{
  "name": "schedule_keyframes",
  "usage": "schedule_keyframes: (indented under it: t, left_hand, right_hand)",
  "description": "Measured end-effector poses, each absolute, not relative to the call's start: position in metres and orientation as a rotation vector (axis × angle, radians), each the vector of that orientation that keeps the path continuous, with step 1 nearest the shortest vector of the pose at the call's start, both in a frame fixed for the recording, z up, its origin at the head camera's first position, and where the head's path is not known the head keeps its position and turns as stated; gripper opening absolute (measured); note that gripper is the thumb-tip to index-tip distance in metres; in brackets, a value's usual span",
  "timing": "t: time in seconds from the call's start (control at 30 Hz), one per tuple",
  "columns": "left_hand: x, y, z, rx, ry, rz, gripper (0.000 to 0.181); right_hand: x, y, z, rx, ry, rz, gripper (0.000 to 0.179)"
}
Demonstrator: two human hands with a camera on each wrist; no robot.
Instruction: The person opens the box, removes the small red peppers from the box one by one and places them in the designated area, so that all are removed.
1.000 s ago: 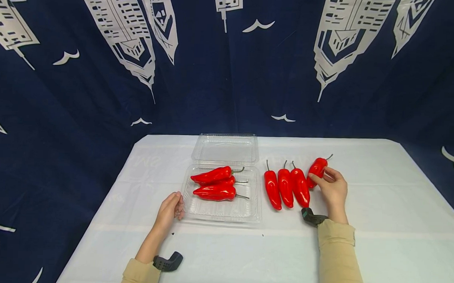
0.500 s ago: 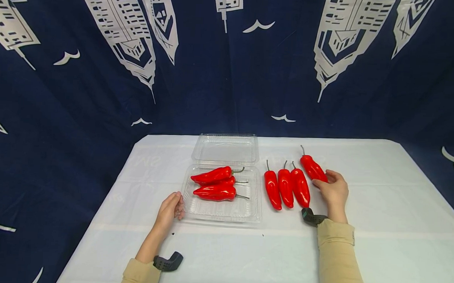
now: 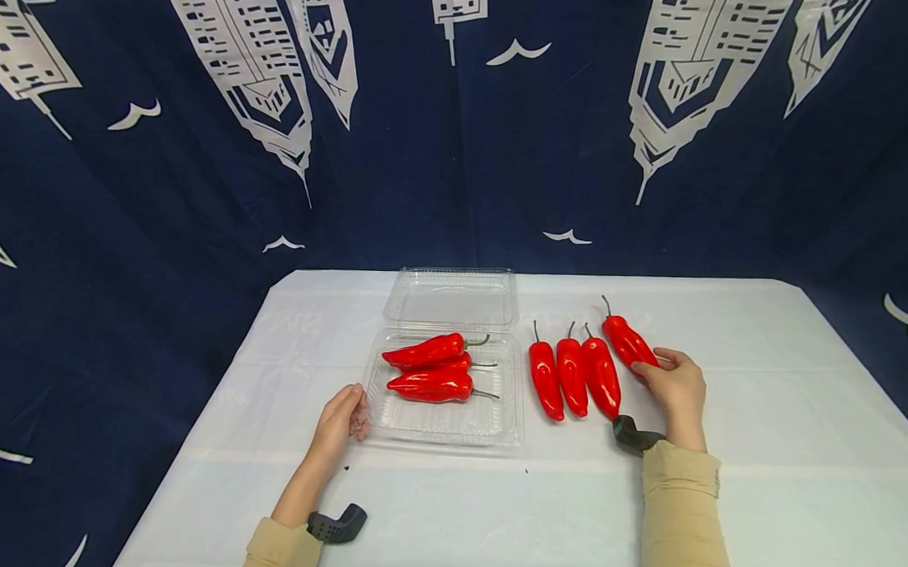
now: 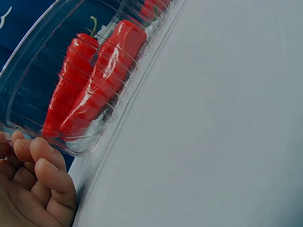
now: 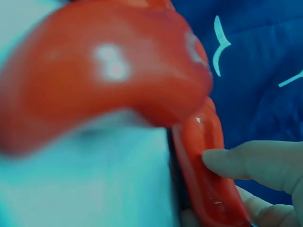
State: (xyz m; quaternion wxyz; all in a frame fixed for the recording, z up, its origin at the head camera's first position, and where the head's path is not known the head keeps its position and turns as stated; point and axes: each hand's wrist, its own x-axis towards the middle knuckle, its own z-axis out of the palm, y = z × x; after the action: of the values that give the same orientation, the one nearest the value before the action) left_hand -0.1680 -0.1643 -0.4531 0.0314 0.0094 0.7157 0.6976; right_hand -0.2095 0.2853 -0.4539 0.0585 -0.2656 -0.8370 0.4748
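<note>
My right hand (image 3: pixel 674 386) pinches the lower end of a red pepper (image 3: pixel 626 340) between thumb and fingers, its stem pointing up and to the left. The right wrist view shows the thumb (image 5: pixel 227 163) laid along this pepper (image 5: pixel 208 184), with another pepper (image 5: pixel 109 66) blurred and large in front. My left hand (image 3: pixel 340 415) holds the left edge of a hinged clear plastic container (image 3: pixel 449 429); its curled fingers (image 4: pixel 54 177) are at the container's corner in the left wrist view. In the container lie 3 red peppers (image 3: pixel 429 387), stems to the right.
Three more red peppers (image 3: pixel 571 375) lie side by side between the container and my right hand. The container's lid (image 3: pixel 451 298) lies open toward the back of the white table (image 3: pixel 446 517). A dark blue printed cloth (image 3: pixel 465 175) hangs behind.
The pepper in my right hand has turned from leaning right to leaning left, stem now up-left. Lately that hand has shifted slightly right and nearer. The left hand has not moved.
</note>
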Motion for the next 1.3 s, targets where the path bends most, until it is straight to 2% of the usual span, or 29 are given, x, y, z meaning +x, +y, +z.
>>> schedule_keyframes:
  t: [0.23, 0.5, 0.9, 1.3]
  left_hand:
    - [-0.173, -0.167, -0.463, 0.044, 2.194, 2.151, 0.028]
    - [-0.181, -0.171, -0.480, -0.003, 2.188, 2.165, 0.030]
    - [-0.168, -0.164, -0.453, 0.034, 2.235, 2.118, 0.028]
    - [-0.168, -0.165, -0.454, 0.044, 2.240, 2.108, 0.028]
  right_hand:
    - [-0.207, 0.289, -0.450, -0.797, -2.626, 1.481, 0.059]
    - [-0.204, 0.294, -0.449, -0.690, -2.697, 1.479, 0.055]
    - [-0.197, 0.300, -0.444, -0.588, -2.839, 1.465, 0.060]
    - [-0.193, 0.308, -0.445, -0.442, -2.898, 1.472, 0.065]
